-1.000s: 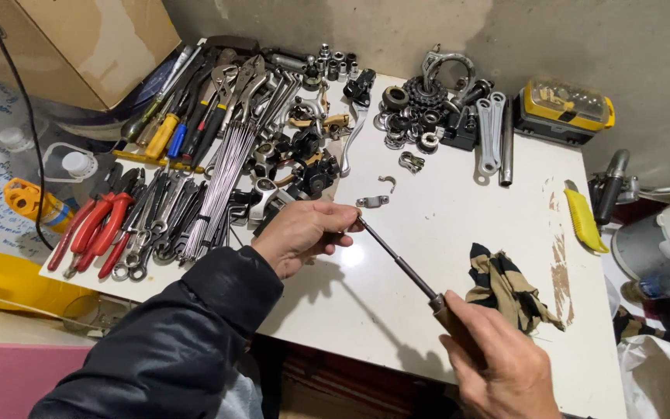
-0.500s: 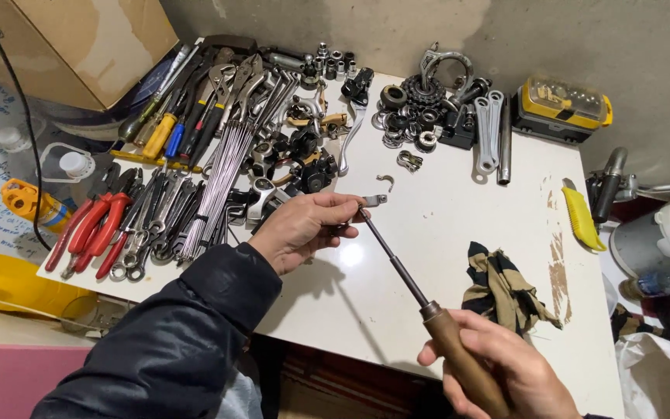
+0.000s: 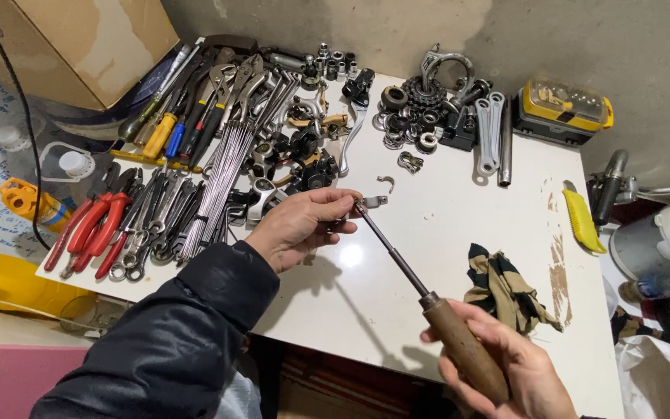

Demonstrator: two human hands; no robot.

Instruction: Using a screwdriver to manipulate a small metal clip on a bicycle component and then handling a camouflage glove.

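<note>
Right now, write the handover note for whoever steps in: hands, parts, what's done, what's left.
Left hand: pinches a small metal clamp piece above the white table, fingers closed on it.
Right hand: grips the brown wooden handle of a long screwdriver, its tip set against the clamp piece.
Nearby: a second small metal clip lies loose just beyond, a camouflage rag beside the right hand, red-handled pliers and wrenches at the far left.
Done: tool tip and piece are brought together.
Left: whether the fastener is tight or loose cannot be told; check it before going on.
</note>
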